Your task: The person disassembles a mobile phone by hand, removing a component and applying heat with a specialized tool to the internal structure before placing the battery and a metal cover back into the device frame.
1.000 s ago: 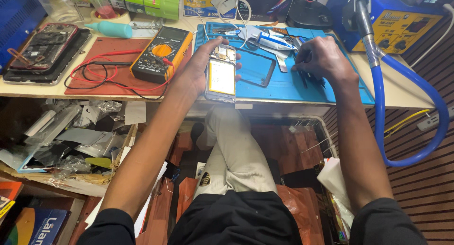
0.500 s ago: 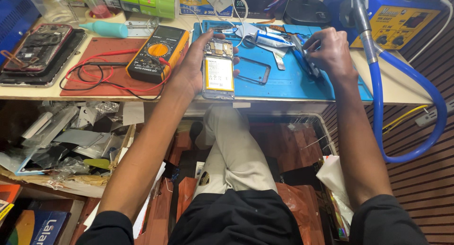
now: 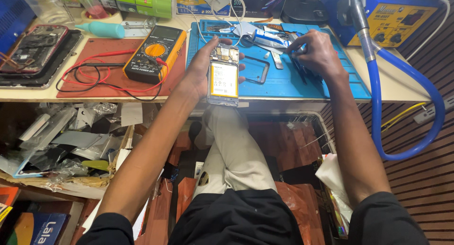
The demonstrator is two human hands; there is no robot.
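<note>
Left hand (image 3: 201, 72) grips the opened phone (image 3: 223, 76) at the near edge of the blue mat (image 3: 302, 84). Right hand (image 3: 316, 51), fingers curled, rests on dark tools (image 3: 298, 65) farther right; its grasp is unclear.

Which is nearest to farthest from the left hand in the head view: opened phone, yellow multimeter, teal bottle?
From the left hand:
1. Opened phone, held in it, at the mat's front edge.
2. Yellow multimeter, on the red mat, left.
3. Teal bottle, far left, at the back.

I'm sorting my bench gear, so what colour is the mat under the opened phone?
Blue; the mat shows best in the head view, under the phone in the left hand.
</note>
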